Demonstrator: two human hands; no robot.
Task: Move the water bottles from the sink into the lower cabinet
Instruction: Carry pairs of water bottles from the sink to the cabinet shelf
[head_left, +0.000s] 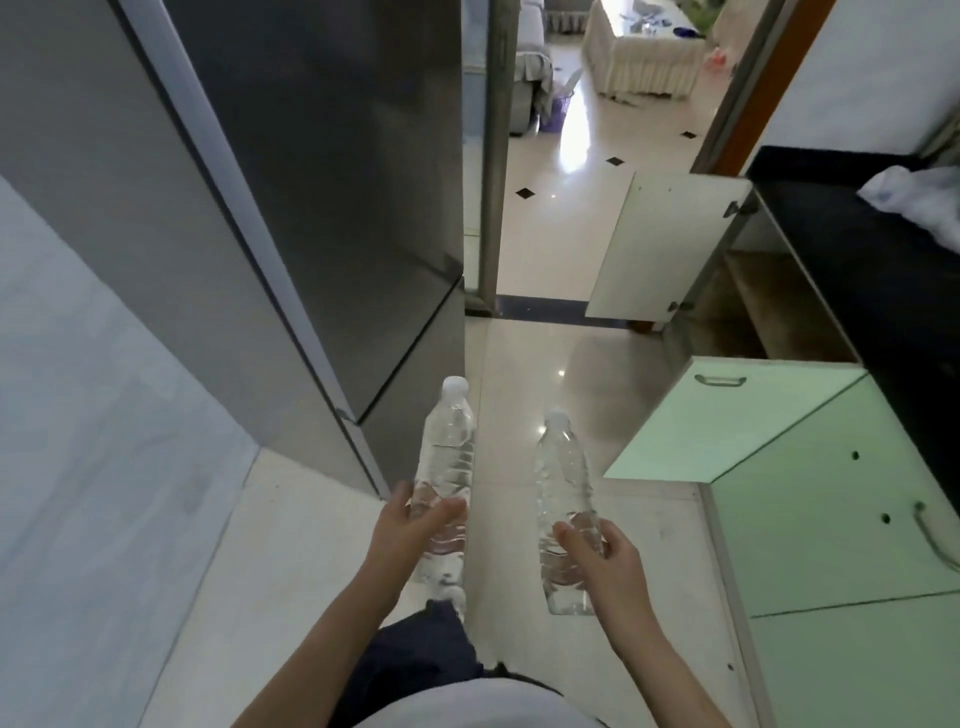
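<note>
Left grip (410, 525) curls round the left bottle (449, 447), right grip (608, 556) curls round the right bottle (563, 478) (both capped, held over the floor (519, 358)). Lower cabinet (753, 296) stands open ahead-right, well apart from both.

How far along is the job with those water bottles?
About midway. Done: the lower cabinet stands open. In hand: the left hand grips the left bottle, the right hand the right bottle, both clear of any sink. Left: setting them inside the cabinet; none show there yet.
</note>
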